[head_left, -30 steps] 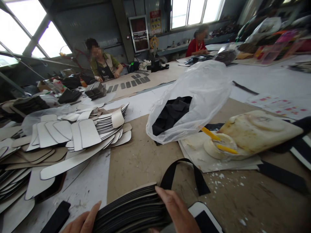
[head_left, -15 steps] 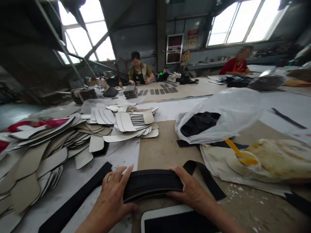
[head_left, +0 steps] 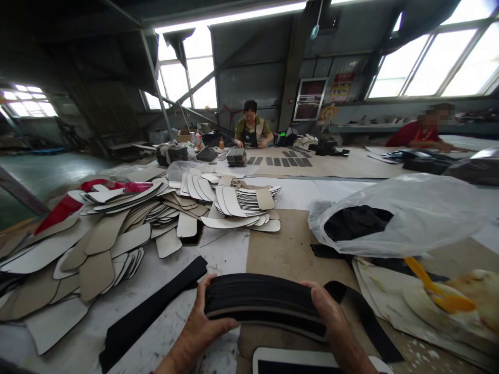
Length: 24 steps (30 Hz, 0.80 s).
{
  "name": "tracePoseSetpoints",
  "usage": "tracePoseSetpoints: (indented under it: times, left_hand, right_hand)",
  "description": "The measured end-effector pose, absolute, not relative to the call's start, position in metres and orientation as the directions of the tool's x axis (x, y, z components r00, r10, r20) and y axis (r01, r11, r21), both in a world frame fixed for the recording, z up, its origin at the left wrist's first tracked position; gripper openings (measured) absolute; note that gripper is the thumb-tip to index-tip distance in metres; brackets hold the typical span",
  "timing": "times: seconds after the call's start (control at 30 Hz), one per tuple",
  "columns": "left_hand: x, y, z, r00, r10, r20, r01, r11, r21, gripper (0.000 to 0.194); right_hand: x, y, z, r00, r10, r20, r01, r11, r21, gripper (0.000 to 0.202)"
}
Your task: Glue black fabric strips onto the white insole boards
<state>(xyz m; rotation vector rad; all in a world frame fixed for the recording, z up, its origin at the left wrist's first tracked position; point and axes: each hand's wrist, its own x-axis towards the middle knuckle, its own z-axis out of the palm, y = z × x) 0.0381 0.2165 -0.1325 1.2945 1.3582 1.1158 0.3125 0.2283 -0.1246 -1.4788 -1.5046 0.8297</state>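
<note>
Between my two hands is a stack of curved black pieces (head_left: 265, 298), bowed upward in the middle, with lighter layers along its lower edge. My left hand (head_left: 202, 322) grips its left end, the thumb along the front edge. The right end is held by my right hand (head_left: 329, 311), whose lower fingers are partly hidden. Below the stack, a white-edged piece with a black face (head_left: 288, 358) lies at the bottom of the view. A black strip (head_left: 152, 311) lies to the left, and a curled black strip (head_left: 366, 317) sits just right of my right hand.
Loose beige and white curved pieces (head_left: 132, 239) pile up on the left. A clear plastic bag (head_left: 424, 213) with black cloth stands at right, near a yellow spoon-like tool (head_left: 440, 291). Across the table one person (head_left: 253, 132) works over small dark pieces; another (head_left: 417, 135) leans at far right.
The view has swung left and up, so the surroundings sit further right in the picture. The stack is tilted more, showing its lower edge. Both hands keep hold of its ends.
</note>
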Motion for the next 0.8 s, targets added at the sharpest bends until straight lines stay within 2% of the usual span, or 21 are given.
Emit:
tracePoseSetpoints:
  times: [0.1,0.17,0.27,0.33,0.4,0.5,0.6,0.7,0.8]
  left_hand:
    - [0.037,0.213,-0.13,-0.032,0.998,-0.05,0.107,0.053,0.993,0.089]
    - [0.034,0.21,-0.13,-0.02,0.999,-0.049,0.105,0.051,0.993,0.087]
    - [0.025,0.206,-0.132,-0.025,0.999,-0.021,0.201,0.026,0.979,0.082]
    - [0.019,0.205,-0.135,-0.036,0.999,-0.021,0.309,0.031,0.95,0.082]
    - [0.015,0.205,-0.139,-0.029,0.999,-0.033,0.325,0.041,0.945,0.091]
    - [0.016,0.207,-0.143,0.008,0.999,-0.032,0.164,0.03,0.986,0.108]
    - [0.021,0.207,-0.142,0.015,0.997,-0.07,0.02,0.07,0.997,0.112]
    - [0.025,0.204,-0.138,-0.021,0.995,-0.095,-0.018,0.095,0.995,0.102]
    - [0.026,0.201,-0.137,-0.112,0.989,-0.092,0.091,0.103,0.991,0.079]
  right_hand:
    - [0.304,0.233,-0.13,0.21,0.974,0.081,0.31,0.012,-0.951,0.065]
    - [0.301,0.237,-0.129,0.236,0.969,0.076,0.286,0.005,-0.958,0.063]
    - [0.3,0.243,-0.125,0.151,0.982,0.109,0.353,0.05,-0.934,0.058]
    - [0.302,0.248,-0.122,0.049,0.997,0.051,0.394,0.028,-0.919,0.058]
    - [0.306,0.252,-0.12,0.012,1.0,-0.005,0.377,-0.009,-0.926,0.058]
    - [0.309,0.255,-0.121,0.032,0.999,-0.021,0.281,-0.029,-0.959,0.06]
    - [0.306,0.255,-0.122,-0.068,0.993,-0.093,0.212,-0.076,-0.974,0.062]
    - [0.297,0.257,-0.121,-0.079,0.986,-0.15,0.15,-0.137,-0.979,0.063]
    - [0.295,0.261,-0.117,-0.078,0.987,-0.139,0.252,-0.115,-0.961,0.067]
